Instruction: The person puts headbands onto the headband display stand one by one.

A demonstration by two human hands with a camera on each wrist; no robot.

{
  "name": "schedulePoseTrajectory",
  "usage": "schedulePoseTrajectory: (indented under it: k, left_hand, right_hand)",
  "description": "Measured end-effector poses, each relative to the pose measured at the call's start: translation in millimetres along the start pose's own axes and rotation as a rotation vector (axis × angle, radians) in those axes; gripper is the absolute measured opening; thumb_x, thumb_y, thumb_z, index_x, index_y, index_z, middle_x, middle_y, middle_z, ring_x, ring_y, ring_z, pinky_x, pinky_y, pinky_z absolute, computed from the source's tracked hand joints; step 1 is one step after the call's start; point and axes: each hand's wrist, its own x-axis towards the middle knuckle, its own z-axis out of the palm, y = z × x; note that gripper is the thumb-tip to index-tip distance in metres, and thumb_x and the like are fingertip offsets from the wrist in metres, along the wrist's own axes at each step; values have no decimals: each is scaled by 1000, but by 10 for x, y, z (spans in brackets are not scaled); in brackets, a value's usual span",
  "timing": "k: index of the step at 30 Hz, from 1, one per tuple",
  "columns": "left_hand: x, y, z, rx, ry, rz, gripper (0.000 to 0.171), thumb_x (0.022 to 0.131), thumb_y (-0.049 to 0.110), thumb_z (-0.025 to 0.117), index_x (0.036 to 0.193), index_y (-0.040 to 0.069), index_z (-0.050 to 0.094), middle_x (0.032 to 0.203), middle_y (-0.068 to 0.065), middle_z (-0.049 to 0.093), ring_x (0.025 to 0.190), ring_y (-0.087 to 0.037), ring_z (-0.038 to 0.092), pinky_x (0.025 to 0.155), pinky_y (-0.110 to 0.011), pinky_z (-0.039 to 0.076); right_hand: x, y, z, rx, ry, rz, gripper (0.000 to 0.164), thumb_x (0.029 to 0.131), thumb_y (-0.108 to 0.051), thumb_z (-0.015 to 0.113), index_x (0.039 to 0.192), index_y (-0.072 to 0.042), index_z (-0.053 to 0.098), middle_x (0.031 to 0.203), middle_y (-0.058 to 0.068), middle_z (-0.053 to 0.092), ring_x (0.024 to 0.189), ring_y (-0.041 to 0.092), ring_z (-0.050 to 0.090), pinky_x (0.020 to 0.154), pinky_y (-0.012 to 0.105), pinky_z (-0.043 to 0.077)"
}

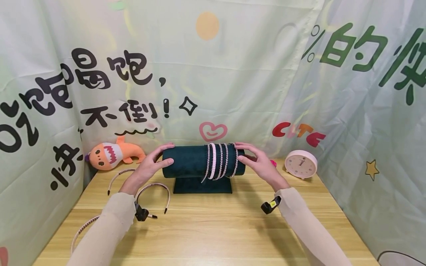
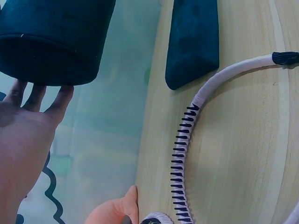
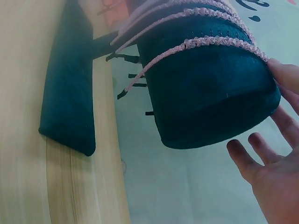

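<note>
A dark teal velvet headband stand [image 1: 186, 162] lies crosswise in the head view, a thick roll above a flat base [image 1: 203, 186]. Several pale pink headbands [image 1: 213, 160] sit over its right half, one smooth and others beaded. My left hand [image 1: 153, 166] is at the roll's left end, thumb toward the front and fingers over the top; its fingertips meet the end in the left wrist view. At the right end is my right hand [image 1: 257, 164], fingers spread, with one digit touching the roll beside the outermost beaded headband [image 3: 215, 41]. Some right fingertips hang just off the end face.
Loose pink headbands with dark wrapping lie on the wooden table at left, one [image 1: 154, 186] near the stand's base and another [image 1: 83, 229] toward the front. An orange plush toy [image 1: 116, 153] lies at back left. A pink clock [image 1: 301, 163] stands at back right.
</note>
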Motion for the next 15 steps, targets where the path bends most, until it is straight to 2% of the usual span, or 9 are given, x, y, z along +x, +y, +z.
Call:
schedulePoseTrajectory:
  k: [9, 15]
  left_hand:
    - [6, -5, 2, -3, 2, -2, 60, 109, 28, 68, 164, 16, 47, 181, -5, 26, 170, -36, 13, 133, -71, 15]
    - [10, -7, 1, -2, -1, 7, 58, 110, 27, 68, 163, 19, 48, 181, -4, 27, 170, -35, 14, 134, -69, 14]
  right_hand:
    - [20, -43, 82, 9, -2, -11, 41, 109, -24, 69, 150, -20, 66, 168, 3, 50, 158, 33, 41, 131, 69, 27]
    - [32, -22, 101, -8, 3, -16, 42, 109, -25, 69, 150, -22, 65, 168, 1, 50, 159, 32, 41, 130, 71, 26]
